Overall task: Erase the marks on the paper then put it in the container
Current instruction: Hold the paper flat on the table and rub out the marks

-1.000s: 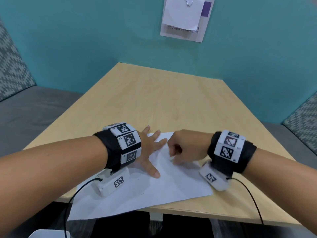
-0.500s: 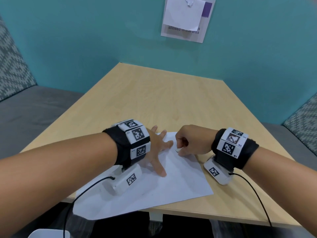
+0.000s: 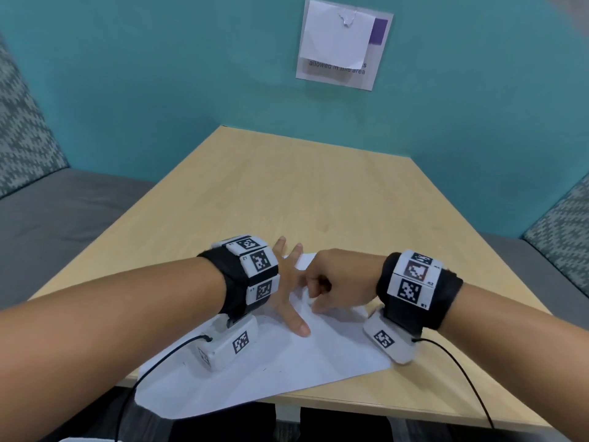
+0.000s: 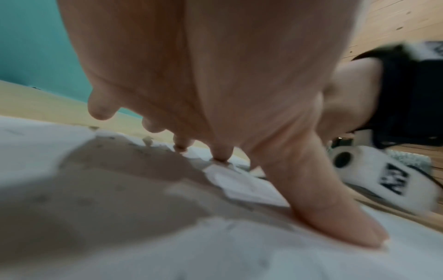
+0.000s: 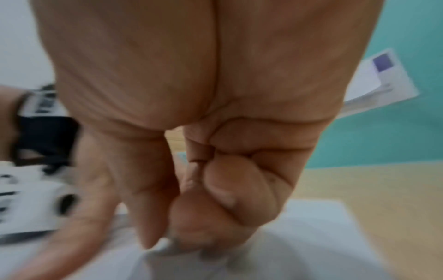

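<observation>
Overhanging the near edge of the wooden table point(image 3: 318, 193), the white paper point(image 3: 287, 371) lies skewed, one corner past the table's lip and its far corner under the two hands. On the paper's left part the left hand point(image 3: 288, 291) lies spread, fingers straight, thumb and fingertips pressing the sheet flat; it pins rather than clasps. Just right of it, touching the paper's far part, the right hand point(image 3: 334, 282) is clenched with knuckles up. The right wrist view shows thumb and curled fingers pinching something small and pale against the sheet, most likely an eraser point(image 5: 165, 244), though blur keeps me from being sure. Grey crumbs dot the paper's far edge in the left wrist view, and a few faint specks remain on its near part.

My reading is that the erasing step is in hand and the putting-away has not begun. The next move calls for steady downward pressure from the left hand while the right rubs over whatever marks remain, then brushing off the crumbs. No container is plainly in view; a white shape at the bottom edge, nearer than the paper, is too cropped to name.

Against half a second ago, the right fist has moved a little nearer along the paper and closer to the left thumb; the left hand stays planted.
</observation>
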Demonstrator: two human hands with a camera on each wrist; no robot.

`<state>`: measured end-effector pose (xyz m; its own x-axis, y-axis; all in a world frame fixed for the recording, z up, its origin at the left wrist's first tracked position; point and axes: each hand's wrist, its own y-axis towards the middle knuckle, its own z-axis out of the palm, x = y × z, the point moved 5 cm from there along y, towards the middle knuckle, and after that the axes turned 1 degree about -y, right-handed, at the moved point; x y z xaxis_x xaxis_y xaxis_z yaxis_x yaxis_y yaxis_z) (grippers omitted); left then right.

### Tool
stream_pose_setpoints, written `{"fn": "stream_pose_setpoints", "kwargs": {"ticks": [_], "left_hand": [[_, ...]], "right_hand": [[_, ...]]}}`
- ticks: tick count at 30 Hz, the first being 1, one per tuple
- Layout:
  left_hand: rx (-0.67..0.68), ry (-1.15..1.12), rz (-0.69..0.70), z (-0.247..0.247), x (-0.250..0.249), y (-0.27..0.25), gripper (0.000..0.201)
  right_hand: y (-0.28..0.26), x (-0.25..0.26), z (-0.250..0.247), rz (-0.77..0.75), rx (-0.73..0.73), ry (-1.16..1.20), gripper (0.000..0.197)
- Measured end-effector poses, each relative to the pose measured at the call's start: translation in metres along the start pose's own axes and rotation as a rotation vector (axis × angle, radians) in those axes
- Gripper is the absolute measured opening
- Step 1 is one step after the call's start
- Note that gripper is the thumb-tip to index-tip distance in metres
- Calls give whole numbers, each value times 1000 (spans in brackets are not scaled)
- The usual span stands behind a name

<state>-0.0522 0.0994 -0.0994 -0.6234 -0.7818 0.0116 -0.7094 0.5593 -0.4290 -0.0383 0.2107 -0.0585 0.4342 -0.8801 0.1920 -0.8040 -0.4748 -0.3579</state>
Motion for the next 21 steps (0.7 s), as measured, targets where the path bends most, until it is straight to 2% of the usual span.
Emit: {"fn": "stream_pose_setpoints", "kwargs": {"ticks": [2, 6, 11, 16, 21], "left_hand": [[7, -8, 2, -1, 1, -1, 110], [7, -23, 6, -5, -4, -6, 114], [-2, 0, 15, -1, -2, 0, 105], [-3, 8, 6, -3, -4, -3, 116], [17, 13, 3, 1, 1, 5, 117]], "right_hand": [[1, 1, -1, -5, 11, -2, 13], [3, -25, -17, 101, -76, -15, 12], [-12, 11, 11, -52, 57, 0, 12], [-7, -16, -10, 65, -45, -48, 10], [-20, 14, 16, -80, 69, 12, 14]]}}
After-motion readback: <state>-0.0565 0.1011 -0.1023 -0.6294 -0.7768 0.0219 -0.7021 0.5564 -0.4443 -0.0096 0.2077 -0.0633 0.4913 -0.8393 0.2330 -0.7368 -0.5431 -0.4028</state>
